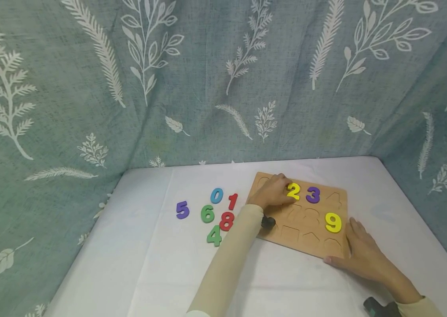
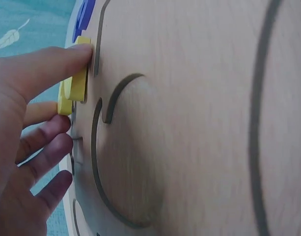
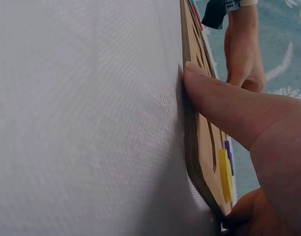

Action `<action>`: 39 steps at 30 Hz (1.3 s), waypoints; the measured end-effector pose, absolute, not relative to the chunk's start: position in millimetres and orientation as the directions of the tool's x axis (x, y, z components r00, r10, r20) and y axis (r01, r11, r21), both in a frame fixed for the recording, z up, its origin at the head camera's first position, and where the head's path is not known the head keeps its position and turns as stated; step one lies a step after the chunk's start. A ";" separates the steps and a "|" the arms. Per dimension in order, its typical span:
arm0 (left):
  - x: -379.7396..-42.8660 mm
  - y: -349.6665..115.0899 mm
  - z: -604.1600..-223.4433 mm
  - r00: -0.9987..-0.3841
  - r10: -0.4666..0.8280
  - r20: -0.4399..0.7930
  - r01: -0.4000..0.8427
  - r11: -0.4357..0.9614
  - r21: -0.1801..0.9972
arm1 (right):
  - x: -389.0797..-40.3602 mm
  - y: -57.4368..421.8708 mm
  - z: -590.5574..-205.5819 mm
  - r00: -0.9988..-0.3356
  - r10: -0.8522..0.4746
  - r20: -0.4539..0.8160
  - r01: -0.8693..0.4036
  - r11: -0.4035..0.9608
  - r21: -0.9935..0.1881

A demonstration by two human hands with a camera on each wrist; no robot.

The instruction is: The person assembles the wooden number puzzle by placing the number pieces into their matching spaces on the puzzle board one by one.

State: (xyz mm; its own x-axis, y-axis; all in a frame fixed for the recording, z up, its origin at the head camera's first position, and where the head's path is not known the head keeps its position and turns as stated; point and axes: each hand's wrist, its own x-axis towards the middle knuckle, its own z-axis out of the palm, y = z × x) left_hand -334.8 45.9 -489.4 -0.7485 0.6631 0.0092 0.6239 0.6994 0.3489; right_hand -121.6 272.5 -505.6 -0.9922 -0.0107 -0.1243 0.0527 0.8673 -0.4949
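My left hand [image 1: 272,192] reaches over the wooden number board [image 1: 287,216] and pinches the yellow number 2 [image 1: 296,190] between thumb and fingers. In the left wrist view the yellow 2 [image 2: 80,86] is held at the board's surface, its other fingers spread below. To its right on the board lie a purple number 3 [image 1: 316,193] and a yellow number 9 [image 1: 333,229]. My right hand [image 1: 366,253] rests at the board's near right corner, thumb along the front edge and straight fingers along the right side. The right wrist view shows the thumb [image 3: 214,96] pressing that edge.
Left of the board, loose on the white cloth [image 1: 160,273], lie a blue 0 [image 1: 213,196], red 1 [image 1: 232,202], green 6 [image 1: 205,213], red 8 [image 1: 226,222], green 4 [image 1: 214,238] and purple 5 [image 1: 184,215]. A leaf-patterned curtain [image 1: 207,110] stands behind.
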 end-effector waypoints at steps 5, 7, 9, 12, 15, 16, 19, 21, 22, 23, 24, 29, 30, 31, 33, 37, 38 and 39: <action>-335.9 49.0 -489.5 -0.744 0.668 -0.004 0.631 0.705 0.324 | -120.8 272.7 -506.1 -0.992 -0.011 -0.123 0.053 0.860 -0.508; -336.4 50.0 -489.5 -0.742 0.671 -0.010 0.634 0.706 0.316 | -120.9 272.9 -506.2 -0.992 -0.008 -0.123 0.056 0.860 -0.507; -336.9 50.7 -489.9 -0.743 0.669 -0.021 0.631 0.711 0.311 | -120.9 272.7 -506.0 -0.992 -0.007 -0.124 0.057 0.860 -0.507; -337.8 51.8 -490.8 -0.748 0.663 -0.032 0.625 0.719 0.304 | -121.2 272.4 -505.2 -0.992 -0.005 -0.129 0.061 0.861 -0.505; -338.1 52.5 -491.2 -0.753 0.658 -0.035 0.620 0.725 0.300 | -121.3 272.2 -504.7 -0.992 -0.005 -0.127 0.060 0.862 -0.503; -338.1 52.7 -491.1 -0.754 0.656 -0.036 0.618 0.727 0.300 | -121.4 272.1 -504.6 -0.992 -0.003 -0.127 0.061 0.863 -0.502; -337.0 52.9 -490.4 -0.754 0.656 -0.042 0.617 0.728 0.298 | -121.7 271.9 -504.7 -0.992 0.000 -0.127 0.063 0.867 -0.495; -336.8 53.2 -490.6 -0.753 0.656 -0.046 0.617 0.730 0.294 | -121.8 271.8 -504.9 -0.991 0.002 -0.130 0.067 0.867 -0.493; -336.8 53.3 -490.7 -0.754 0.656 -0.047 0.617 0.731 0.291 | -121.9 271.8 -505.0 -0.991 0.003 -0.130 0.067 0.868 -0.492; -336.8 53.6 -490.7 -0.754 0.656 -0.046 0.619 0.731 0.287 | -121.9 271.9 -505.2 -0.992 0.003 -0.130 0.067 0.869 -0.490; -336.7 53.8 -490.6 -0.754 0.655 -0.046 0.619 0.732 0.286 | -121.8 272.0 -505.4 -0.992 0.001 -0.128 0.065 0.870 -0.489; -336.5 54.3 -489.2 -0.753 0.657 -0.045 0.622 0.732 0.279 | -122.1 272.6 -506.2 -0.991 0.003 -0.130 0.067 0.872 -0.484; -336.3 54.4 -489.1 -0.753 0.656 -0.049 0.620 0.733 0.279 | -122.1 272.7 -506.4 -0.992 0.003 -0.130 0.066 0.873 -0.484; -336.2 54.5 -488.9 -0.753 0.656 -0.053 0.620 0.733 0.279 | -122.1 272.7 -506.5 -0.991 0.003 -0.131 0.067 0.873 -0.483; -336.3 54.8 -488.9 -0.753 0.655 -0.058 0.618 0.735 0.279 | -122.1 272.7 -506.4 -0.991 0.002 -0.133 0.066 0.872 -0.484; -337.0 55.5 -489.7 -0.757 0.651 -0.059 0.611 0.737 0.288 | -121.6 272.9 -505.7 -0.991 -0.006 -0.131 0.059 0.871 -0.488; -337.1 55.6 -489.8 -0.758 0.649 -0.058 0.609 0.737 0.292 | -121.4 272.9 -505.5 -0.992 -0.008 -0.130 0.058 0.870 -0.490; -337.2 55.8 -489.9 -0.759 0.648 -0.055 0.608 0.737 0.295 | -121.3 273.0 -505.3 -0.992 -0.008 -0.129 0.057 0.869 -0.492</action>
